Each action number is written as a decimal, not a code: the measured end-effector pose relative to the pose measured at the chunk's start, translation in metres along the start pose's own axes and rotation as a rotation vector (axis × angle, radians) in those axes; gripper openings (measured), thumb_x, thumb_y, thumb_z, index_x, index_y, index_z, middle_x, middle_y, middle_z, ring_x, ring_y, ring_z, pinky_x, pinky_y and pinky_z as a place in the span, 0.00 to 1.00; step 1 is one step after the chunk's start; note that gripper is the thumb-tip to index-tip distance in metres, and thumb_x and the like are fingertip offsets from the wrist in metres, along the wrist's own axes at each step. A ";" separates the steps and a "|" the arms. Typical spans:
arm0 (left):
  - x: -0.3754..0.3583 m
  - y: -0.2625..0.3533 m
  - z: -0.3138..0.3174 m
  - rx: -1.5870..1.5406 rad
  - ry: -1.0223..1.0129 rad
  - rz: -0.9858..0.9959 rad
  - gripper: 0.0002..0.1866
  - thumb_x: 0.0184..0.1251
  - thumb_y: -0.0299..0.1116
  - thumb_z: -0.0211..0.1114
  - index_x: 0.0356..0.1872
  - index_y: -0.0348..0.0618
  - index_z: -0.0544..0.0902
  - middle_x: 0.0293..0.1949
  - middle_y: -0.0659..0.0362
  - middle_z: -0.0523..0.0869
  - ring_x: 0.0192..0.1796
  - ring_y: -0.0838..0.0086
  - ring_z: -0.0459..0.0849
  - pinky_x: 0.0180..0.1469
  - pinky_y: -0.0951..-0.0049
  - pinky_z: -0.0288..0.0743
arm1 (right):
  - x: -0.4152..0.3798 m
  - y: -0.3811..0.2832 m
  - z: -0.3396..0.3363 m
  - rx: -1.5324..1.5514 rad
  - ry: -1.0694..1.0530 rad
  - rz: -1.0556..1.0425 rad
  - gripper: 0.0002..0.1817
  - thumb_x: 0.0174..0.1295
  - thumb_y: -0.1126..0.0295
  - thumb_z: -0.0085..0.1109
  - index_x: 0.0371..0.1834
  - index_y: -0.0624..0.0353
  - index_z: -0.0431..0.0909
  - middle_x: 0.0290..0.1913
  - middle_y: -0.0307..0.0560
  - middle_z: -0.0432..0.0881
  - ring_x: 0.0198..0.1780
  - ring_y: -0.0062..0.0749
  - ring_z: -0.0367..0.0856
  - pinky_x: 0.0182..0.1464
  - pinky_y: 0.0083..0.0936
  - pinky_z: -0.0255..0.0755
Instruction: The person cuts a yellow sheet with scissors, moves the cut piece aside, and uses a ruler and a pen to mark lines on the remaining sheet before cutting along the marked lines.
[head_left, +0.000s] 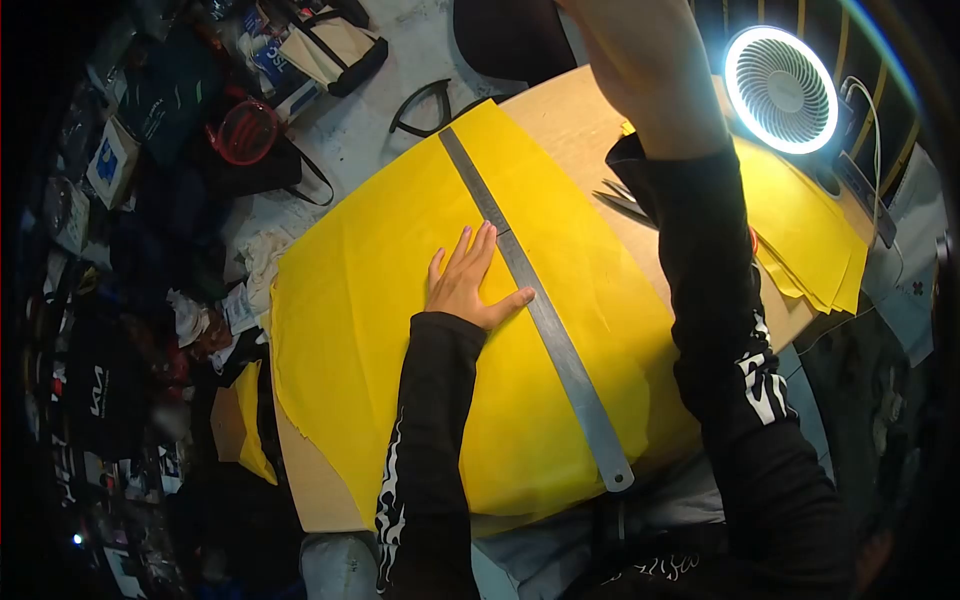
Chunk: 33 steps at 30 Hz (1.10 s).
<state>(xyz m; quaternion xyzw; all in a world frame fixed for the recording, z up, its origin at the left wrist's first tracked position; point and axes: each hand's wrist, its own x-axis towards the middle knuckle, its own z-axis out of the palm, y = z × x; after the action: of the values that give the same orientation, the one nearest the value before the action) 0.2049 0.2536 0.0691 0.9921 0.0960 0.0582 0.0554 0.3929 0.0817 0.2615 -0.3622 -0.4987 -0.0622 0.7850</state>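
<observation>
My left hand point(468, 279) lies flat with its fingers spread on a large yellow sheet point(380, 290). Its thumb and fingertips touch the left edge of a long metal ruler point(560, 355), which runs slantwise across the sheet. The ruler has a hole at its near end. My right forearm point(650, 70) reaches out past the top edge of the picture, so my right hand is hidden from view. Partly under the right sleeve lies a pair of scissors point(625, 203), blades pointing left.
The sheet covers much of a wooden table point(560, 110). Cut yellow pieces point(810, 235) are stacked at the right, near a lit ring fan point(782, 90) with a cable. Bags, a red round container point(245, 132) and clutter fill the floor at left.
</observation>
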 end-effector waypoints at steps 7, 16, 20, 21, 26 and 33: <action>0.001 0.002 0.001 0.008 0.023 0.011 0.53 0.54 0.69 0.62 0.75 0.43 0.60 0.76 0.54 0.60 0.79 0.63 0.52 0.77 0.51 0.38 | -0.001 -0.003 -0.001 0.000 0.000 0.006 0.19 0.72 0.57 0.46 0.57 0.58 0.70 0.59 0.52 0.77 0.62 0.37 0.76 0.61 0.36 0.68; 0.001 0.002 0.003 0.023 0.007 0.006 0.51 0.56 0.69 0.59 0.75 0.46 0.60 0.77 0.56 0.59 0.80 0.64 0.51 0.77 0.51 0.37 | -0.004 -0.008 -0.002 -0.001 0.005 0.020 0.20 0.72 0.56 0.47 0.59 0.58 0.69 0.59 0.52 0.76 0.62 0.37 0.76 0.61 0.36 0.68; 0.001 0.003 0.001 0.016 -0.008 -0.002 0.51 0.56 0.68 0.59 0.76 0.47 0.59 0.77 0.56 0.59 0.80 0.65 0.50 0.77 0.51 0.36 | -0.006 -0.008 0.000 0.001 0.003 0.034 0.21 0.72 0.56 0.47 0.59 0.58 0.69 0.59 0.52 0.76 0.62 0.37 0.76 0.61 0.36 0.68; 0.002 0.003 0.001 0.014 -0.009 -0.002 0.51 0.56 0.68 0.59 0.76 0.47 0.59 0.77 0.56 0.58 0.80 0.65 0.50 0.77 0.51 0.36 | -0.006 -0.009 0.001 0.003 0.002 0.038 0.21 0.71 0.56 0.47 0.59 0.58 0.69 0.59 0.52 0.76 0.62 0.37 0.76 0.61 0.36 0.68; 0.002 0.001 0.003 0.023 -0.001 0.000 0.51 0.56 0.68 0.59 0.76 0.48 0.59 0.77 0.57 0.58 0.80 0.65 0.50 0.77 0.50 0.36 | -0.007 -0.011 0.003 0.001 0.001 0.047 0.21 0.71 0.55 0.47 0.60 0.58 0.68 0.60 0.52 0.76 0.62 0.36 0.76 0.61 0.36 0.68; 0.002 0.000 0.004 0.025 0.001 0.010 0.51 0.56 0.68 0.59 0.76 0.48 0.59 0.77 0.57 0.58 0.80 0.65 0.50 0.77 0.50 0.36 | -0.003 -0.012 0.000 0.006 0.002 0.045 0.22 0.71 0.55 0.47 0.61 0.58 0.68 0.60 0.52 0.76 0.62 0.36 0.76 0.61 0.35 0.68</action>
<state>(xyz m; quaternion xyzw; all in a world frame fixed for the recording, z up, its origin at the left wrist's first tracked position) 0.2073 0.2536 0.0656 0.9932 0.0917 0.0580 0.0426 0.3864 0.0723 0.2652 -0.3709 -0.4899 -0.0436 0.7878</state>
